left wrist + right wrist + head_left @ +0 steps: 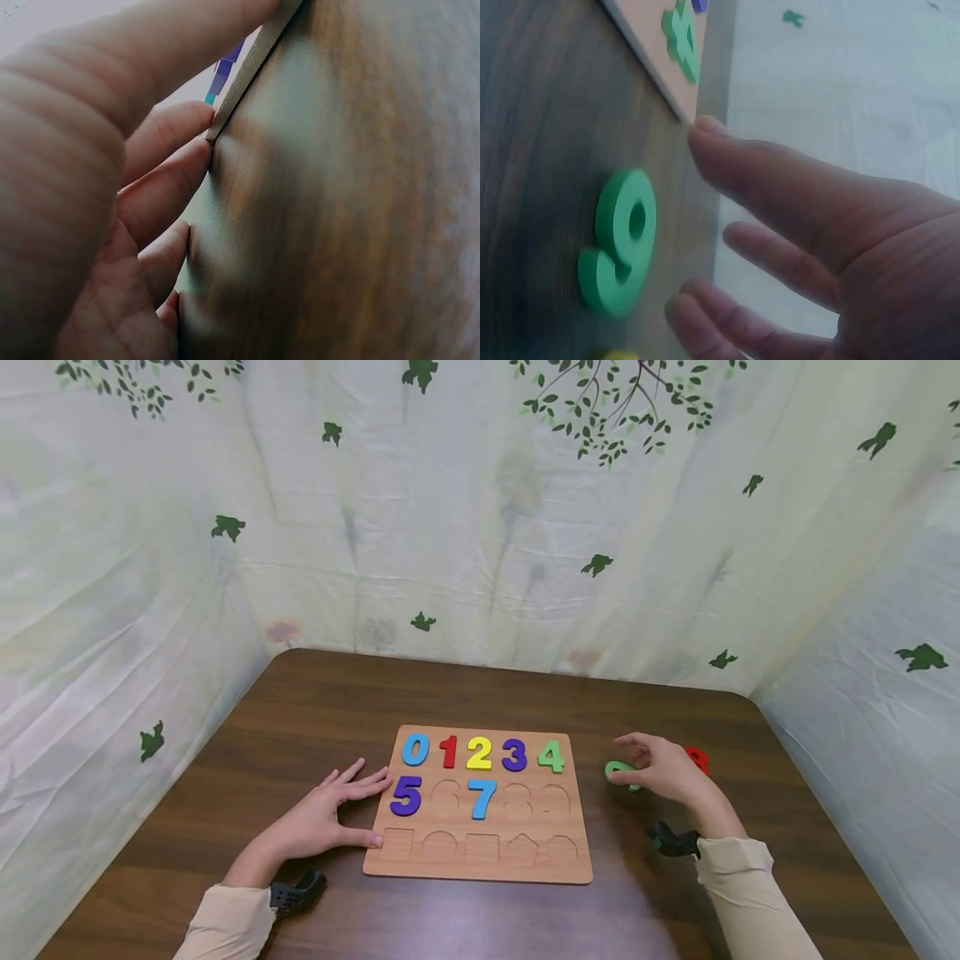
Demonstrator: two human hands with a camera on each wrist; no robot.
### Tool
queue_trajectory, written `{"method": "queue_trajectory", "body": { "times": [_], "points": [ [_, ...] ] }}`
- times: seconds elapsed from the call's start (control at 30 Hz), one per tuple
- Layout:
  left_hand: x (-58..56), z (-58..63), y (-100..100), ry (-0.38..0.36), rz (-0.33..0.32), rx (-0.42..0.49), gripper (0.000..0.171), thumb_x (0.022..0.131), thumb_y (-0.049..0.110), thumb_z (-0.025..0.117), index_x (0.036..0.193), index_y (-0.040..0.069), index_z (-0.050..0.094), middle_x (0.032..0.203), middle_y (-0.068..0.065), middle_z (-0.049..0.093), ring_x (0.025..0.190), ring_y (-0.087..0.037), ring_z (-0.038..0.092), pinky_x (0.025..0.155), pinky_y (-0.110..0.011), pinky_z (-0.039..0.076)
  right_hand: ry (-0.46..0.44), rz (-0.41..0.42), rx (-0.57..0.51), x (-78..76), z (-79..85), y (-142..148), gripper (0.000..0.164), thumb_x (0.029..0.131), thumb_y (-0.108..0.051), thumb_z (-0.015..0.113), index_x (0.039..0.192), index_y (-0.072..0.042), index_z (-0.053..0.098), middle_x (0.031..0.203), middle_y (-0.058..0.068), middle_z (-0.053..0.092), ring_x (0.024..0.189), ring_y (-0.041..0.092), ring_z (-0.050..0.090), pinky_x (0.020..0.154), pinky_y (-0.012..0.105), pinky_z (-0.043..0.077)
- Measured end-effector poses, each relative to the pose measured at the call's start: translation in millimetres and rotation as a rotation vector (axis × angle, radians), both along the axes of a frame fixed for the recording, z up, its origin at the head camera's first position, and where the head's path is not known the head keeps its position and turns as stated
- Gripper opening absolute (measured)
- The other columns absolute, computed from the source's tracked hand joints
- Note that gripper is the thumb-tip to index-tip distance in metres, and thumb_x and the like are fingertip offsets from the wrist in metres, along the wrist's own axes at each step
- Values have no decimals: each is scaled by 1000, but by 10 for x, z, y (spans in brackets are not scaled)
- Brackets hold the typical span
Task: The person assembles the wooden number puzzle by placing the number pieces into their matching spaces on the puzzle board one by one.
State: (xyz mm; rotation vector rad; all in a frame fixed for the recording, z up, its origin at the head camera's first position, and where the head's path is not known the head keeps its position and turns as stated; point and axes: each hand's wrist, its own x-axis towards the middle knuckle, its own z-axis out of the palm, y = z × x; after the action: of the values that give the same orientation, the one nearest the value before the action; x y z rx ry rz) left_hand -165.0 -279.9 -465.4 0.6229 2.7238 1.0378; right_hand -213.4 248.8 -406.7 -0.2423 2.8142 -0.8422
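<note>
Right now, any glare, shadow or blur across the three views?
Head: pale sheen on the near tabletop, soft shadow beside the right sleeve, board reads clearly. Left wrist: left hand dim, tabletop largely blurred. Right wrist: slightly hazy, green numeral has a clear outline.

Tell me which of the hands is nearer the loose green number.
Right. The right hand is close over the loose green number; the left hand is farther off, at the left edge of the board.
</note>
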Motion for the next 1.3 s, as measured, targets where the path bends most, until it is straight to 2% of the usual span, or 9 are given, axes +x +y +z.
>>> {"method": "queue_trajectory", "body": {
  "times": [0.13, 0.23, 0.4, 0.57, 0.7, 0.93, 1.13, 1.3],
  "points": [
    [-4, -12, 2, 8, -8, 3, 87, 79, 50, 93, 154, 19, 61, 165, -9, 53, 164, -53, 17, 128, -78, 5, -2, -11, 35, 32, -14, 115, 71, 90, -36, 88, 146, -1, 61, 128, 28, 69, 112, 41, 70, 92, 56, 62],
    [-5, -19, 4, 10, -11, 6, 87, 80, 50, 93, 154, 18, 61, 165, -10, 53, 164, -53, 17, 128, -79, 5, -28, -22, 52, 50, -39, 162, 72, 89, -37, 89, 145, -1, 62, 123, 26, 69, 105, 37, 69, 89, 54, 61],
    [-11, -25, 5, 5, -11, 1, 88, 80, 50, 93, 155, 19, 60, 165, -10, 52, 164, -53, 16, 128, -78, 5, -62, -24, 21, 68, -85, 181, 70, 88, -33, 91, 142, 1, 63, 119, 24, 70, 96, 29, 66, 79, 41, 59],
    [-15, -14, 0, 4, -9, -1, 88, 80, 50, 93, 155, 19, 60, 165, -10, 52, 164, -52, 16, 128, -78, 5, -35, 0, 5, 61, -112, 189, 66, 87, -27, 92, 140, 1, 65, 112, 20, 70, 90, 25, 62, 72, 33, 51],
    [-19, -1, -1, 7, -10, 1, 88, 79, 50, 93, 155, 19, 60, 165, -10, 52, 164, -52, 16, 128, -78, 5, -27, 21, 5, 45, -122, 184, 62, 87, -22, 92, 138, 1, 66, 111, 19, 71, 87, 23, 65, 72, 35, 54],
    [-11, 4, 3, -3, -2, -3, 88, 80, 51, 93, 155, 20, 60, 166, -9, 52, 164, -52, 16, 128, -78, 4, -25, 35, 23, -3, -145, 139, 49, 88, -10, 88, 132, -1, 70, 111, 18, 73, 95, 27, 70, 78, 42, 60],
    [-5, -5, -3, 4, -2, -6, 88, 80, 51, 92, 155, 20, 60, 165, -9, 52, 164, -52, 16, 128, -78, 5, -35, 26, 26, -58, -170, 71, 41, 90, 1, 79, 130, -4, 72, 117, 20, 70, 103, 32, 69, 83, 47, 61],
    [-2, -1, -4, 5, -3, -6, 88, 80, 51, 92, 155, 19, 60, 165, -9, 52, 164, -53, 16, 128, -78, 5, -37, 32, 23, -136, -190, 21, 43, 88, 10, 72, 128, -5, 74, 122, 22, 70, 105, 33, 69, 84, 47, 61]
  ]
}}
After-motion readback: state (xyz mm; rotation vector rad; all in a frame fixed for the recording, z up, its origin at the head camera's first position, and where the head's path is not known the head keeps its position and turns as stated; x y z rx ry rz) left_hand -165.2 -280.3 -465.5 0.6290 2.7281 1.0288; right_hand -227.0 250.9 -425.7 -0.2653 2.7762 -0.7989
